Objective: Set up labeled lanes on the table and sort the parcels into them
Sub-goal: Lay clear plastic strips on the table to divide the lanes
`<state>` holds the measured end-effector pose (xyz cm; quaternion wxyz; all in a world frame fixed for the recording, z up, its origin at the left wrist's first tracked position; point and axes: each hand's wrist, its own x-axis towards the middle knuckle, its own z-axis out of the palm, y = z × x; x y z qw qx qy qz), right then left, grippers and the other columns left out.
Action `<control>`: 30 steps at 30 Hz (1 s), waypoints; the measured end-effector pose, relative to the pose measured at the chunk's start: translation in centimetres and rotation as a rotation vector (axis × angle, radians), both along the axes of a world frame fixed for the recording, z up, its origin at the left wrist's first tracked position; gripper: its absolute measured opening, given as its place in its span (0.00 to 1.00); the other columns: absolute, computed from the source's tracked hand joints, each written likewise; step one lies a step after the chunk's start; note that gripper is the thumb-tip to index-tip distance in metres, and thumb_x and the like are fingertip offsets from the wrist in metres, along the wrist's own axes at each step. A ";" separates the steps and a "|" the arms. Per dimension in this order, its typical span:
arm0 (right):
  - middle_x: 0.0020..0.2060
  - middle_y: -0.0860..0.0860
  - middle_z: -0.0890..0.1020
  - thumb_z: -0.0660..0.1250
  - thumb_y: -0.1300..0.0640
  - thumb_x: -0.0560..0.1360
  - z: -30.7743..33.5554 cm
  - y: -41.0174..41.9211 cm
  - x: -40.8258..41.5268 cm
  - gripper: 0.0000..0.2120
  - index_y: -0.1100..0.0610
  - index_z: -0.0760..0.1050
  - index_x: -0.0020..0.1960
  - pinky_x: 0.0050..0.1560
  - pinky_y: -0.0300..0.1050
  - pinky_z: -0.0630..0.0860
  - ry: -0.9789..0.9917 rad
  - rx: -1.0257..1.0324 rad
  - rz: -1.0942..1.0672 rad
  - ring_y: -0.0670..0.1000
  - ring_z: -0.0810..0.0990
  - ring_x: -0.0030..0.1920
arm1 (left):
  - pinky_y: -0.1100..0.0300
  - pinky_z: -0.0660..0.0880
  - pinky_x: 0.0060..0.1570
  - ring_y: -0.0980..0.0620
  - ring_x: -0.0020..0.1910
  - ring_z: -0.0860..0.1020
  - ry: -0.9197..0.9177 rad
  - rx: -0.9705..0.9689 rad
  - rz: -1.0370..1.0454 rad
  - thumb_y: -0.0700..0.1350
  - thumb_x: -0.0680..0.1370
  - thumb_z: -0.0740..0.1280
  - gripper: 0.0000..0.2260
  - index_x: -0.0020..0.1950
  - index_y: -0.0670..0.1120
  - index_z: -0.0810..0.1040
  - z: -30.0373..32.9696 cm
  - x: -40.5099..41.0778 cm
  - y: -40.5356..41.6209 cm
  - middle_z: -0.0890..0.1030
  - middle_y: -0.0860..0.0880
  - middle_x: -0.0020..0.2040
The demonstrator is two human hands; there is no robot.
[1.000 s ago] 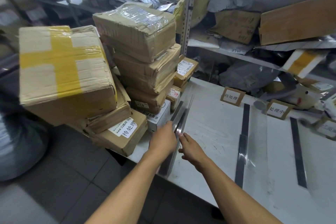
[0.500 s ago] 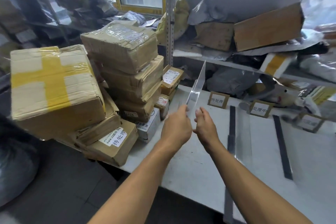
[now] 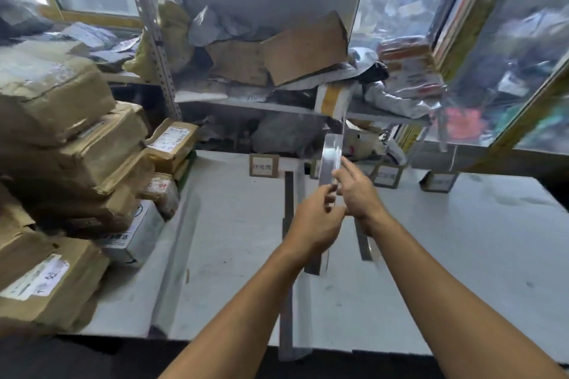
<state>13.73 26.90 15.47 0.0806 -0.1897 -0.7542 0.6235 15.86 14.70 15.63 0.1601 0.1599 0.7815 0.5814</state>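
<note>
Fingers first: the left hand (image 3: 314, 218) pinches the lower end of a clear divider strip (image 3: 331, 158), thumb and fingers curled onto it. The right hand (image 3: 357, 191) lies against the strip's other face with fingers fairly straight; whether it truly grips, I cannot tell. A second ago that strip lay flat near the parcel stack (image 3: 70, 144); now it's lifted, upright, and carried well away from the stack, above the dark lane lines (image 3: 288, 194) in front of the label cards (image 3: 264, 165). So it looks like lane-building continues, sorting not begun. Both forearms reach forward over the table (image 3: 462, 240), wrists close together.
</note>
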 end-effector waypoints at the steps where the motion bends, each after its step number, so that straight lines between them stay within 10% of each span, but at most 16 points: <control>1: 0.64 0.51 0.76 0.58 0.53 0.81 -0.7 1.4 0.6 0.22 0.49 0.67 0.75 0.37 0.37 0.79 -0.025 0.012 0.006 0.55 0.78 0.61 | 0.60 0.73 0.57 0.58 0.56 0.75 -0.036 0.008 -0.024 0.45 0.81 0.64 0.21 0.74 0.49 0.68 -0.6 0.6 1.3 0.76 0.47 0.68; 5: 0.60 0.54 0.80 0.58 0.53 0.81 -4.5 5.6 3.5 0.21 0.51 0.70 0.73 0.58 0.60 0.79 -0.149 0.022 -0.013 0.57 0.79 0.59 | 0.62 0.73 0.54 0.59 0.54 0.75 -0.130 -0.020 -0.074 0.44 0.81 0.62 0.20 0.74 0.51 0.68 -3.9 3.6 5.6 0.76 0.48 0.68; 10: 0.63 0.53 0.76 0.61 0.52 0.81 -8.9 8.5 6.8 0.20 0.53 0.68 0.73 0.40 0.44 0.80 -0.290 -0.042 -0.008 0.53 0.78 0.57 | 0.52 0.75 0.62 0.49 0.69 0.73 -0.254 -0.123 -0.073 0.42 0.83 0.61 0.23 0.77 0.54 0.62 -7.9 6.8 9.1 0.71 0.49 0.73; 30: 0.62 0.56 0.78 0.62 0.56 0.81 -15.8 14.8 11.4 0.19 0.56 0.70 0.71 0.57 0.58 0.81 -0.421 -0.082 0.020 0.57 0.79 0.59 | 0.51 0.69 0.70 0.49 0.74 0.67 -0.386 -0.204 -0.071 0.38 0.82 0.59 0.27 0.80 0.53 0.58 -13.6 11.1 15.0 0.67 0.49 0.76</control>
